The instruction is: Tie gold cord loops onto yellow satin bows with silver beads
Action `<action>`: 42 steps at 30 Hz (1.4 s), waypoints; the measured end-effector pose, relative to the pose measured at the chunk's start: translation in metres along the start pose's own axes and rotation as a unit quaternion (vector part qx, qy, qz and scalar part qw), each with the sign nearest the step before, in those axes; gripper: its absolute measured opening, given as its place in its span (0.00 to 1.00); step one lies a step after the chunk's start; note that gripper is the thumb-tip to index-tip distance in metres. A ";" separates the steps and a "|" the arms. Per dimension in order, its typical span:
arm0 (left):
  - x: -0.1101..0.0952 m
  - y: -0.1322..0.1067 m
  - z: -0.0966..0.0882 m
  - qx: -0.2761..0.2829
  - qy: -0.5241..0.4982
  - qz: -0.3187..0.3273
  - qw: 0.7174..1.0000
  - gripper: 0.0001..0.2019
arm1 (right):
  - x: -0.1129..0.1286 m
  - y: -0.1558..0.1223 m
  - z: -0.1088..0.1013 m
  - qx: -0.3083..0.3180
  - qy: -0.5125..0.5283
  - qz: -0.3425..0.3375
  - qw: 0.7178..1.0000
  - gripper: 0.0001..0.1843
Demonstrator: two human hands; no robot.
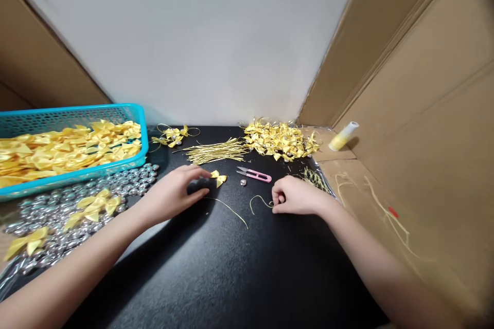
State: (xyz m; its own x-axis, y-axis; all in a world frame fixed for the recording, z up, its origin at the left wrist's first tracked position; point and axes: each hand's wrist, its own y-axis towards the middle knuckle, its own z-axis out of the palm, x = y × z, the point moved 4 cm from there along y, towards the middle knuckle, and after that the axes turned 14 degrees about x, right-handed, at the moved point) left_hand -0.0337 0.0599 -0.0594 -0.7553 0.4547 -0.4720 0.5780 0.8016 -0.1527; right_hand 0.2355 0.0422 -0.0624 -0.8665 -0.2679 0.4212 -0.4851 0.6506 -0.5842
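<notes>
My left hand (175, 190) is low over the black table, thumb and index finger apart. Its index fingertip is at the edge of a yellow ribbon bow (219, 179); whether they touch I cannot tell. From near the thumb, a thin yellow cord (230, 208) runs along the table. My right hand (293, 195) is closed in a pinch on another short cord (256, 198), whose free end curls to the left. Between the hands lie a silver heart-shaped bead (243, 182) and pink-handled thread snips (254, 174), blades pointing left.
A blue basket (144, 133) of yellow bows stands at left, with silver beads (135, 182) spread before it. Cut gold cords (216, 151) and a heap of corded bows (278, 139) lie at the back. A thread spool (343, 136) stands by the cardboard wall (424, 97).
</notes>
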 end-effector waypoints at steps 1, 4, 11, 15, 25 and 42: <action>0.009 -0.001 0.000 -0.025 0.010 -0.022 0.999 0.15 | 0.005 0.001 -0.002 -0.004 0.005 -0.025 1.000 0.05; 0.023 0.004 0.002 -0.065 0.013 -0.049 0.997 0.16 | 0.033 0.013 -0.014 -0.079 -0.010 -0.097 0.992 0.06; 0.020 0.030 0.014 -0.093 -0.026 -0.037 0.995 0.14 | 0.082 0.076 -0.013 -0.222 -0.087 -0.081 0.968 0.08; 0.015 0.032 0.020 -0.094 -0.049 -0.027 0.994 0.11 | 0.085 0.095 -0.001 -0.234 -0.092 -0.099 0.963 0.08; 0.010 0.020 0.024 -0.074 -0.189 -0.024 0.979 0.08 | 0.081 0.084 0.006 -0.281 -0.043 -0.140 0.949 0.08; -0.053 -0.037 0.048 -0.147 -0.455 0.015 0.878 0.07 | 0.027 -0.028 0.024 -0.414 0.173 -0.132 0.884 0.05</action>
State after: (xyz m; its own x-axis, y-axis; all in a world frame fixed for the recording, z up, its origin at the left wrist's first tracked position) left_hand -0.0003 -0.0121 -0.0700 -0.1038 0.0855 -0.9909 0.3865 0.9215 0.0391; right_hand 0.2226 -0.0004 -0.0516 -0.5788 -0.3479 0.7376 -0.2894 0.9332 0.2131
